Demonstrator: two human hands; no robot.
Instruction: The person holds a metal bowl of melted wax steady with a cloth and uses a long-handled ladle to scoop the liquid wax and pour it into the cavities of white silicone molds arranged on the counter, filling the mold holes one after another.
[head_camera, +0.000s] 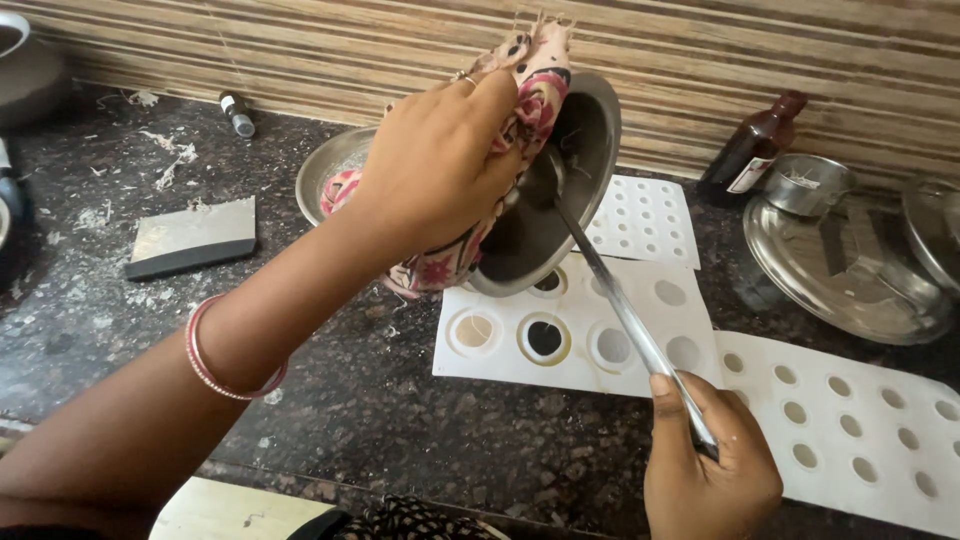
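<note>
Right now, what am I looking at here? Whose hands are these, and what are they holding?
The camera sits on a person's head and looks down at their own two hands. The left hand grips a tilted steel bowl through a flowered cloth. The right hand holds a long metal spoon reaching into the bowl. Below, on the dark stone counter, lie white moulds with round holes. A brown bottle and a steel plate stand at the right.

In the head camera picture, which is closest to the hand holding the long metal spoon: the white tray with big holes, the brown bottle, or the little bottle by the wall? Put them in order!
From the right hand:
1. White tray with big holes, just ahead of it.
2. Brown bottle, far side, by the striped wall.
3. Little bottle, far left by the wall.
</note>
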